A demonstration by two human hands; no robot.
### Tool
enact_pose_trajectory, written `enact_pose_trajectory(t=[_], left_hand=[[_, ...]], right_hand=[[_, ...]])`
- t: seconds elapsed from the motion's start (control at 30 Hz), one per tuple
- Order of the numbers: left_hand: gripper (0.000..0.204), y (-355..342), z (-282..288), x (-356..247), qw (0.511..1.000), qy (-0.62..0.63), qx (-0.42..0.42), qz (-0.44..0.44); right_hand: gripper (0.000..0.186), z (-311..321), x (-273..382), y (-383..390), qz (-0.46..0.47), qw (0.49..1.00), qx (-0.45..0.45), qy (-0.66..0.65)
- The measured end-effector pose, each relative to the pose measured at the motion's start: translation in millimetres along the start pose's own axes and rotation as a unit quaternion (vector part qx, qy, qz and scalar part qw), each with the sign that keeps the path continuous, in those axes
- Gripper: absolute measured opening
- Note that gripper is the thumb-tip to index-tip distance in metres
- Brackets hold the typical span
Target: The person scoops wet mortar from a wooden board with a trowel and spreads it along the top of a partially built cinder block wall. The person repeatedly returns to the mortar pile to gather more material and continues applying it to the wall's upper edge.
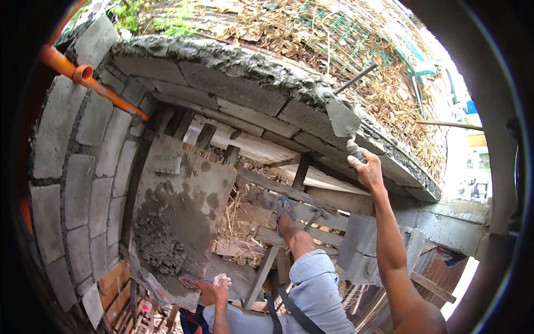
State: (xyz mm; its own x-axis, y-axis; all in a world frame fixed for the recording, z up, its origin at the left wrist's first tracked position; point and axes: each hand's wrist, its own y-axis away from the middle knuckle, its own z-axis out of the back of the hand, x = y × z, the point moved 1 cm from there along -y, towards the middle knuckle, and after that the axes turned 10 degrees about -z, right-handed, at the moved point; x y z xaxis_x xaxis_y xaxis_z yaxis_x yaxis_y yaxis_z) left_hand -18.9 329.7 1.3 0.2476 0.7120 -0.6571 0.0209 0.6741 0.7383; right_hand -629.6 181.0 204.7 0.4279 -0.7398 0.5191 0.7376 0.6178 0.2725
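My right hand point(367, 168) is closed around the grey, mortar-smeared handle of a trowel point(341, 118), its arm stretched up and to the right. The trowel's flat blade lies against the mortar-covered top edge of the block wall point(256, 92). My left hand point(221, 283) is low in front of my lap, fingers curled in, with pale cement on the fingertips and nothing visible in it. To its left, a heap of wet mortar point(161, 242) sits on a grey, stained board point(192, 192).
A second block wall point(78, 189) rises on the left, with an orange pipe point(105, 94) across its corner. My sandalled feet stand on the mortar board and wooden planks point(311, 211). Loose blocks point(359, 247) stand at right. Metal rods point(356, 78) stick out above the wall; dry leaves point(267, 28) lie beyond.
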Motion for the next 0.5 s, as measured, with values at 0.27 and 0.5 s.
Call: enact_pose_trajectory(t=[0.27, 0.5], left_hand=[[0.040, 4.4, 9.7, 21.8, 0.995, -0.021, 0.013, -0.093], [0.036, -73.1, 123.3, 69.1, 0.998, -0.052, -0.014, -0.015]], right_hand=[[0.037, -55.0, -53.1, 73.2, 0.093, 0.992, -0.025, 0.078], [0.049, -430.6, -8.0, 138.4, 0.196, 0.915, 0.196, 0.293]])
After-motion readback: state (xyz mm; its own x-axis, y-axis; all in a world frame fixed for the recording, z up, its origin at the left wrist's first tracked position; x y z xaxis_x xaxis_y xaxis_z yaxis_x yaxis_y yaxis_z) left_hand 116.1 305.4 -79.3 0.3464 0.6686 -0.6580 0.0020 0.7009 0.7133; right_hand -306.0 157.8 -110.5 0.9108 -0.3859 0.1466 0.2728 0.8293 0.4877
